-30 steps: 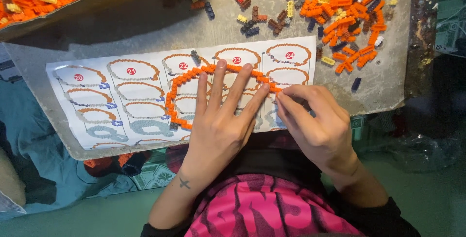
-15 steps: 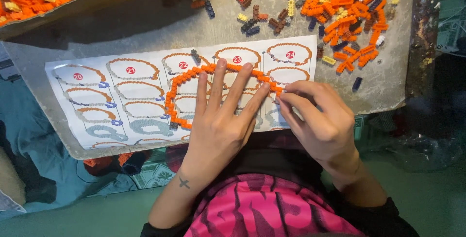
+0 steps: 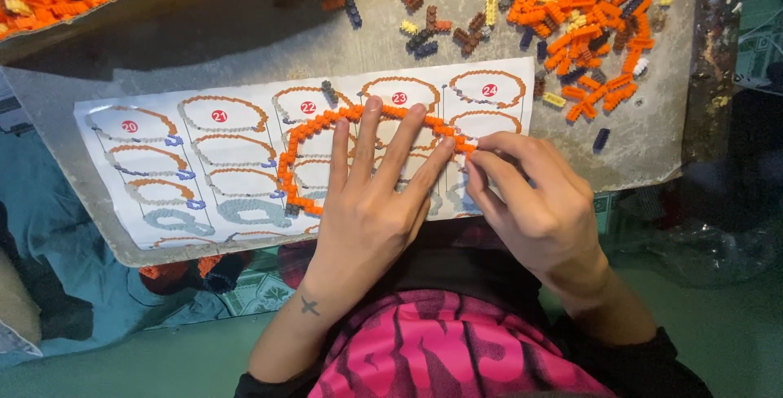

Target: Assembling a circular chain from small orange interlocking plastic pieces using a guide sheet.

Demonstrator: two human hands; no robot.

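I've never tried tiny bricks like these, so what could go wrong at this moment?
The orange brick arc looks thin; pressure from the left hand or the right hand at its end might snap it. The instruction sheet is partly covered, so a step could be misread. Loose bricks lie close to the board edge.

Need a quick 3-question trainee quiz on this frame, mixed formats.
1. True or false: the left hand lies flat with spread fingers on the orange brick arc.
2. Which end of the arc do the right hand fingers pinch? A) its right end B) its lower left end C) neither
3. Fill in: the arc lies on a printed ____ sheet that shows numbered build steps.

Key: 1 true; 2 A; 3 instruction. Loose orange bricks lie at the board's upper right.
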